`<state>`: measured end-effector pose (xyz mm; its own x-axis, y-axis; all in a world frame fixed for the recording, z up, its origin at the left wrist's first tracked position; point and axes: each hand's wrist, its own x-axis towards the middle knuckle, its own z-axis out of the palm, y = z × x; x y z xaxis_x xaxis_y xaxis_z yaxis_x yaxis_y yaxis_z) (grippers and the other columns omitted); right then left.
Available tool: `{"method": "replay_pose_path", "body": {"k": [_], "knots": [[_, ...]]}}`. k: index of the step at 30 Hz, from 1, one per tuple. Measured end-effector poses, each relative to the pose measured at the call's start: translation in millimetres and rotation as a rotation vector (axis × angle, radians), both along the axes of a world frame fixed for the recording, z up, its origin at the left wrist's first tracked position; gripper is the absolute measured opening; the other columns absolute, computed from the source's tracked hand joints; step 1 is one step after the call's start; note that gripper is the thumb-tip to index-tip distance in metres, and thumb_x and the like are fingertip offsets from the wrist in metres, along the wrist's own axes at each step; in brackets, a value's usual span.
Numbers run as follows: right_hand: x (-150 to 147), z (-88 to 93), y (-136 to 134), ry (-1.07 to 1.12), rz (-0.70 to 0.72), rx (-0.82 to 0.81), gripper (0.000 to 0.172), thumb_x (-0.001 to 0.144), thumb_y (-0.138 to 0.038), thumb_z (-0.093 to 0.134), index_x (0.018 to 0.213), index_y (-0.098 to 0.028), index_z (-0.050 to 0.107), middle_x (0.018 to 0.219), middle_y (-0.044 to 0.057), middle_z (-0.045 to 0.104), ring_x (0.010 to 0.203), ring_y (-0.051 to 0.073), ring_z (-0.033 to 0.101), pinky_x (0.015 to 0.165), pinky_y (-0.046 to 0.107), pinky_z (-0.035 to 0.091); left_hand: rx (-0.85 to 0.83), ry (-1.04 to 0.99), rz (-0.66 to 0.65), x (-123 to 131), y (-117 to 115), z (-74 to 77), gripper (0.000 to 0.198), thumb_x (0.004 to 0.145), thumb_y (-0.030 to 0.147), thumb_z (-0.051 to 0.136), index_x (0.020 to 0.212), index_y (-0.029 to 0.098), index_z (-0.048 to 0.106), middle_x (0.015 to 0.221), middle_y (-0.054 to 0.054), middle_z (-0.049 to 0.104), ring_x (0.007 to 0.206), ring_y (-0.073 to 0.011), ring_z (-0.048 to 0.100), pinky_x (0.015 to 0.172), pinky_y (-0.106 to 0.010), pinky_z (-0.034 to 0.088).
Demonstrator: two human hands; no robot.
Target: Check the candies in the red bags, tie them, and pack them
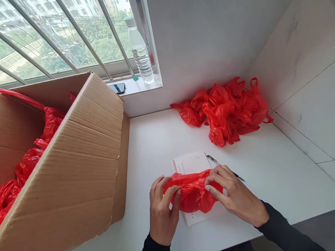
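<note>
A crumpled red plastic bag (195, 195) is stretched sideways between my two hands, above a white notebook (192, 162) with handwriting on its page. My left hand (163, 206) pinches the bag's left end between thumb and fingers. At the opposite end, my right hand (230, 188) grips the bag with fingers and thumb closed on it. The bag covers the middle of the notebook. A black pen (212, 159) lies beside the page, partly hidden behind my right hand.
To the left stands a large open cardboard box (77, 165) with red plastic bags (30, 158) inside. A heap of red bags (228, 110) rests against the back wall. The windowsill holds a water bottle (141, 57) and a phone (118, 88).
</note>
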<state>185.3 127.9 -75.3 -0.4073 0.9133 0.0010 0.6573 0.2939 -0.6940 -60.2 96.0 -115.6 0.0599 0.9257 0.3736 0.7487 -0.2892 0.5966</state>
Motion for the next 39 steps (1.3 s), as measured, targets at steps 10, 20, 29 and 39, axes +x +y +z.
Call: {"method": "replay_pose_path", "body": {"k": [10,20,29,39], "knots": [[5.7,-3.4,-0.6,0.052,-0.130,0.012,0.039,0.098,-0.046,0.056,0.132,-0.029,0.047,0.124,0.006,0.061,0.124,0.025,0.053,0.117,0.058,0.033,-0.013,-0.036,-0.067,6.7,-2.5,19.3,0.054,0.090,0.022,0.064,0.142,0.024,0.049,0.135,-0.011,0.059,0.133,-0.0307,0.047,0.111,-0.057,0.040],[19.5,6.4,-4.2,0.137,-0.370,-0.084,0.027,0.102,-0.046,0.043,0.091,-0.027,0.058,0.092,0.002,0.065,0.084,0.020,0.062,0.060,0.031,0.051,-0.137,-0.392,0.130,-8.0,-7.4,24.8,0.021,0.096,0.029,0.059,0.113,0.029,0.070,0.117,-0.005,0.069,0.110,-0.0237,0.064,0.091,-0.036,0.055],[-6.2,6.0,-8.0,0.148,-0.046,-0.070,0.030,0.097,-0.048,0.056,0.124,-0.034,0.055,0.118,0.000,0.067,0.125,0.024,0.056,0.121,0.054,0.028,-0.158,-0.673,0.234,8.3,-10.1,34.8,0.025,0.087,0.046,0.069,0.101,0.026,0.075,0.108,-0.006,0.070,0.100,-0.0242,0.066,0.087,-0.034,0.054],[11.9,3.8,-6.0,0.293,-0.430,-0.175,0.030,0.101,-0.055,0.041,0.102,-0.029,0.056,0.092,0.001,0.065,0.081,0.019,0.063,0.054,0.026,0.050,-0.038,-0.538,0.453,-6.1,-5.1,24.9,0.036,0.090,0.056,0.061,0.099,0.026,0.078,0.115,-0.008,0.070,0.111,-0.0283,0.060,0.097,-0.041,0.047]]}}
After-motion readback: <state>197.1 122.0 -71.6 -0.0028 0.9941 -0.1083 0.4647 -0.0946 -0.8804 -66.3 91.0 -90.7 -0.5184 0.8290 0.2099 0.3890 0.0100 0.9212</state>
